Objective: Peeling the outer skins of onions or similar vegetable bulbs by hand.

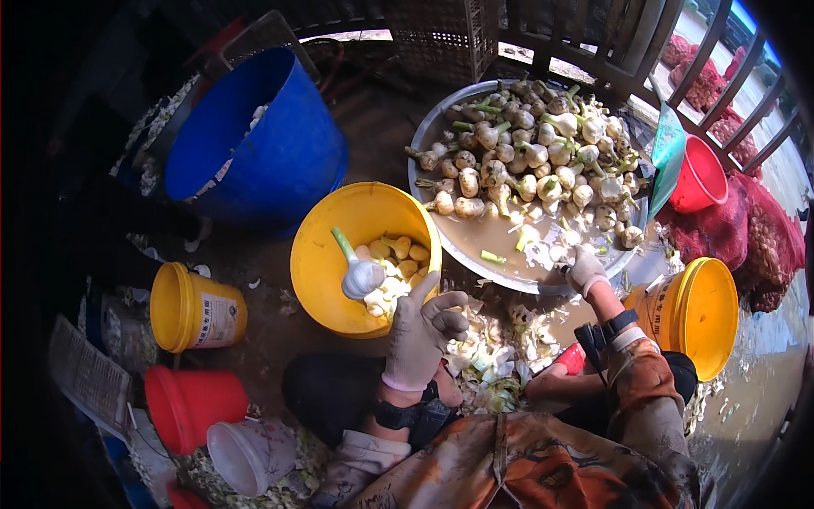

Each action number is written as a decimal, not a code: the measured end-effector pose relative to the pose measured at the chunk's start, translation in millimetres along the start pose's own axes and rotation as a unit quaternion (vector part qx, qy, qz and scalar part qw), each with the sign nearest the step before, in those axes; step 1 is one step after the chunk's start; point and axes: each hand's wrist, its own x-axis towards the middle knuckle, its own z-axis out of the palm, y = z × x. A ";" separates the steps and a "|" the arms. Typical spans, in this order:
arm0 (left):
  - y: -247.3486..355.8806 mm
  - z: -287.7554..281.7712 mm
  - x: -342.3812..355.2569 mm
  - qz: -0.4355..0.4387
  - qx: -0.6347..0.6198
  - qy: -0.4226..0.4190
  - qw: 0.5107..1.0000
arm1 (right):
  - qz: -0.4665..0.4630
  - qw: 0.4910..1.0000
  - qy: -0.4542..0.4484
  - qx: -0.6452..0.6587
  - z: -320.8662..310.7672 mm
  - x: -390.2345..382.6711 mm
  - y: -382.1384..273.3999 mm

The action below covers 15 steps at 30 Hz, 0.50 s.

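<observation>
My left hand (417,339), in a pale glove, is beside the near rim of a yellow bucket (318,246). Its index finger is stretched out, the other fingers loosely bent and apart, nothing in them. A garlic bulb (363,278) with a green stem shows over that bucket's opening; whether it rests or is in the air I cannot tell. Peeled garlic (394,288) lies inside the bucket. At the near rim of a wide metal basin (458,233), my gloved right hand (585,270) is closed, with a small dark thing at its fingertips. Unpeeled garlic bulbs (543,153) are heaped in the basin.
Garlic peelings (492,360) cover the ground between my legs. A blue tub (263,153) stands far left; a smaller yellow bucket (199,310), a red bucket (193,407) and a white bucket (250,458) are left. Another yellow bucket (691,314) and net sacks (746,229) are right.
</observation>
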 end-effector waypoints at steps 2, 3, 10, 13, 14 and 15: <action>-19.1 -0.4 4.0 -0.057 0.145 -0.007 0.988 | 0.050 0.993 -0.070 -0.084 32.2 32.1 8.3; -24.7 -2.1 4.2 -0.056 0.186 -0.029 0.980 | 0.043 0.995 -0.053 -0.070 53.4 47.3 16.1; -54.9 -17.1 19.8 0.025 0.533 -0.003 0.846 | -0.191 0.925 -0.137 0.298 -7.5 -40.0 -28.7; -73.7 -5.5 26.3 0.021 0.508 -0.118 0.853 | -0.354 0.857 -0.204 0.315 -38.6 -81.3 -60.8; -69.5 -0.6 18.7 0.049 0.494 -0.098 0.862 | -0.256 0.849 -0.221 0.406 -20.9 -79.1 -42.6; -59.3 2.7 13.9 0.051 0.493 -0.085 0.864 | -0.236 0.831 -0.247 0.440 -27.6 -81.3 -54.0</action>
